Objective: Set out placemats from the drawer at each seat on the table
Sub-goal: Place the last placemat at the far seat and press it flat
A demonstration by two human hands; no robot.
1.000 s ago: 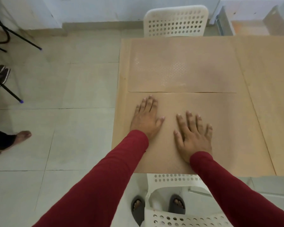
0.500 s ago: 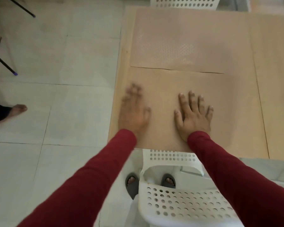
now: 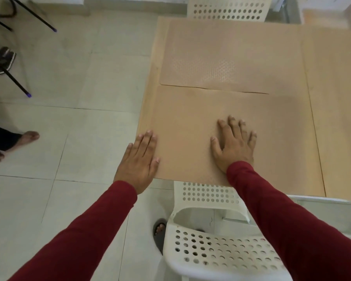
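left hand is lying flat, fingers extended, at the left edge of the near placemat, grasping nothing; right hand is pressing palm-down, fingers spread, on that placemat, which is lying on the table before the white chair.

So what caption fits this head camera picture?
Both hands, left hand and right hand, flat on a tan rectangular placemat.
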